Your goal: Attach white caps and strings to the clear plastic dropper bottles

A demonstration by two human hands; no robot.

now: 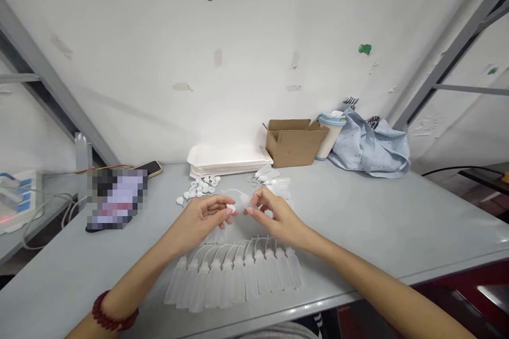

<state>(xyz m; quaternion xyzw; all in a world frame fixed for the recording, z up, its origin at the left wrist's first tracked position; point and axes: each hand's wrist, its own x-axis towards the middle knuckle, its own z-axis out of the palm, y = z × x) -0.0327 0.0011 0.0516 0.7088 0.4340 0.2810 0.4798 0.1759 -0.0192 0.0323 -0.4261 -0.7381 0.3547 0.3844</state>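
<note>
My left hand [212, 211] pinches a small white cap [231, 208] between thumb and fingertips. Just beside it, my right hand [268, 211] grips a clear plastic nozzle piece [248, 204], partly covered by the fingers; a thin pale tube [234, 191] curves away near it. Below both hands lies a row of translucent squeeze bottles [226, 280] with thin bent tubes at their tops. Behind my left hand is a pile of small white caps [203, 185]. Several translucent pieces with thin tips [270, 175] lie behind my right hand.
White flat trays [228, 156] are stacked against the wall, beside an open cardboard box [298, 145]. A lidded cup [331, 135] and a light blue cloth bag [371, 145] stand at the back right. At left are a phone [153, 169], a blurred item [119, 198] and a power strip [22, 198].
</note>
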